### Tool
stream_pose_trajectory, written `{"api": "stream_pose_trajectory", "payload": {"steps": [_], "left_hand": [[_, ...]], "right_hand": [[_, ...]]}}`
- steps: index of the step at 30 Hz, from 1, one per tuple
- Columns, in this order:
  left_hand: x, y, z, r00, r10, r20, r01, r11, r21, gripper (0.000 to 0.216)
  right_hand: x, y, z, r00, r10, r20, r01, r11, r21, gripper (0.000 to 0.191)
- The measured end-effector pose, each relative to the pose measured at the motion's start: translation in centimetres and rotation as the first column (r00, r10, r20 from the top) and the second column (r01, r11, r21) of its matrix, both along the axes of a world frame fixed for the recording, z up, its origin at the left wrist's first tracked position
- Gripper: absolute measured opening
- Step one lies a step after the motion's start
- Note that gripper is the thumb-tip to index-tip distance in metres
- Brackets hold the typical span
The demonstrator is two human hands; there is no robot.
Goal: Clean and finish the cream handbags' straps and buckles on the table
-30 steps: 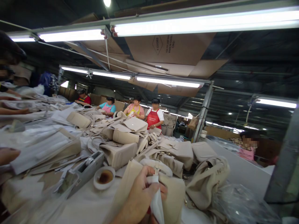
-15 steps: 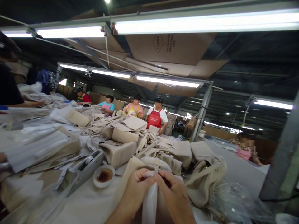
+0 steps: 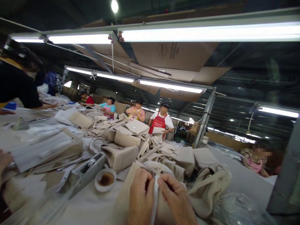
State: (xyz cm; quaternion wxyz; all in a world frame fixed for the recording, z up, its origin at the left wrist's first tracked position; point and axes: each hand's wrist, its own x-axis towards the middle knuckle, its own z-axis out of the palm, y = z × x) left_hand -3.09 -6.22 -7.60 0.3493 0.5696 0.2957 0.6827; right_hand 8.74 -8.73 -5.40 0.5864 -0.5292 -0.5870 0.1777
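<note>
A beige handbag (image 3: pixel 126 190) stands at the table's near edge, directly in front of me. Its handle (image 3: pixel 167 167) arches just beyond my fingers and looks wrapped in something pale. Between my hands a thin white wrapping strip (image 3: pixel 154 198) hangs down from the handle's near end. My left hand (image 3: pixel 142 192) pinches the strip from the left, thumb against bent fingers. From the right, my right hand (image 3: pixel 175 193) pinches it near its top, fingertips almost meeting the left ones. Whether the strip is paper or thin foam, I cannot tell.
Piled beige handbags (image 3: pixel 124 154) cover the table ahead. Left of my bag are a white bowl (image 3: pixel 105 180) of brown liquid and a grey tape dispenser (image 3: pixel 90 168). Crumpled clear plastic (image 3: pixel 239 206) lies right. Several co-workers surround the table; one hand (image 3: pixel 5 159) shows at the left edge.
The white strip was broad and flat between my thumbs; now it is narrow and seen edge-on. My hands have turned more upright and slightly apart. The view has tilted up a little.
</note>
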Motion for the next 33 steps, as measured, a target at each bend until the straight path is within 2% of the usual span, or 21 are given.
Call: {"api": "stream_pose_trajectory", "payload": {"steps": [3, 8, 11, 14, 20, 23, 26, 29, 31, 33], "left_hand": [[0.2, -0.5, -0.5, 0.993, -0.112, 0.022, 0.113, 0.992, -0.05, 0.022], [1.2, -0.3, -1.5, 0.942, -0.256, 0.219, 0.29, 0.946, -0.143, 0.03], [1.2, 0.1, -1.5, 0.841, -0.421, 0.34, 0.503, 0.84, -0.203, 0.042], [0.7, 0.2, -1.3, 0.756, -0.519, 0.398, 0.627, 0.748, -0.216, 0.043], [0.2, -0.2, -1.2, 0.708, -0.508, 0.491, 0.669, 0.704, -0.236, 0.036], [-0.1, -0.2, -0.8, 0.75, -0.507, 0.425, 0.645, 0.703, -0.3, 0.034], [-0.7, -0.4, -0.3, 0.832, -0.479, 0.279, 0.553, 0.741, -0.38, 0.036], [-1.1, 0.1, 0.3, 0.86, -0.454, 0.234, 0.511, 0.766, -0.391, 0.039], [-0.9, 0.6, 0.5, 0.855, -0.465, 0.229, 0.517, 0.732, -0.443, 0.044], [-0.8, 0.9, 0.5, 0.865, -0.44, 0.241, 0.498, 0.698, -0.515, 0.049]], "right_hand": [[0.3, 0.4, 0.0, 0.99, 0.075, 0.116, -0.064, 0.993, -0.097, 0.035], [-0.5, 0.0, 0.5, 0.997, -0.016, 0.081, 0.016, 1.0, -0.002, 0.029], [-0.5, -0.4, 0.6, 0.997, -0.044, 0.068, 0.046, 0.999, -0.023, 0.034], [-0.4, -0.9, 0.5, 0.999, 0.037, 0.027, -0.034, 0.995, -0.097, 0.046], [-0.7, -1.5, 1.4, 0.943, 0.17, -0.285, -0.228, 0.956, -0.184, 0.029], [-1.0, -1.2, 1.3, 0.939, 0.17, -0.298, -0.226, 0.96, -0.164, 0.023], [-2.0, -1.2, 0.7, 0.985, 0.047, -0.163, -0.049, 0.999, -0.013, 0.016], [-2.6, -1.9, 0.2, 0.995, -0.08, 0.056, 0.071, 0.988, 0.137, 0.014], [-1.6, -3.2, -0.1, 0.967, -0.162, 0.198, 0.126, 0.975, 0.181, 0.018], [1.0, -5.8, -0.5, 0.894, -0.288, 0.343, 0.249, 0.956, 0.155, 0.014]]}}
